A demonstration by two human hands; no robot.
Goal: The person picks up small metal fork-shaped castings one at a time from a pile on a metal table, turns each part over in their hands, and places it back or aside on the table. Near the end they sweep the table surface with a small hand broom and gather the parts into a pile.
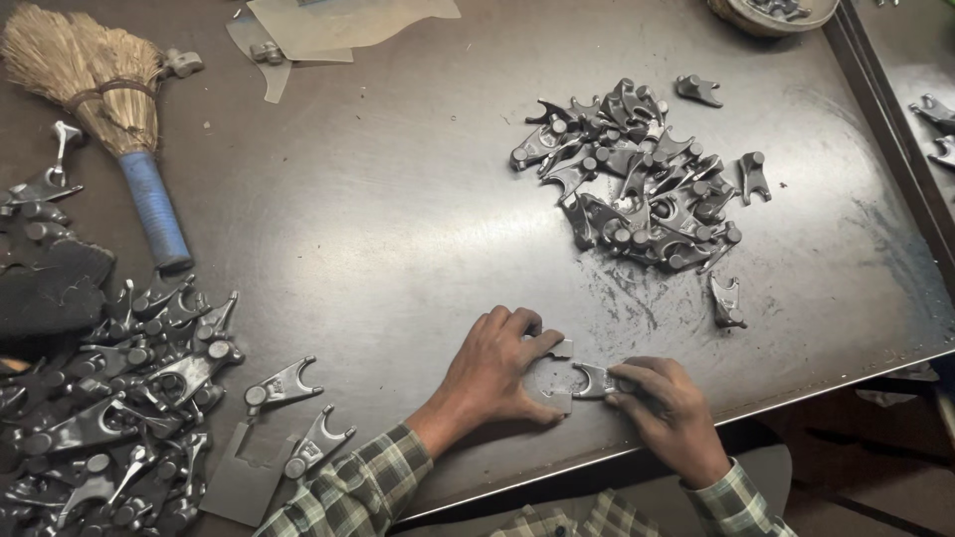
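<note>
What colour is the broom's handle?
Blue: the broom handle shows best in the head view, at upper left.

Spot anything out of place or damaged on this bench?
Nothing damaged. Three fork parts lie apart from the main pile: one above it, one at its right edge, one below. The metal table shows scuffs near them.

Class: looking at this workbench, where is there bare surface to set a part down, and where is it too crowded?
Bare: the wide middle of the table, between the broom and the right pile, above the left hand. Also the right edge past the lone fork. Crowded: the left pile and around the right hand.
</note>
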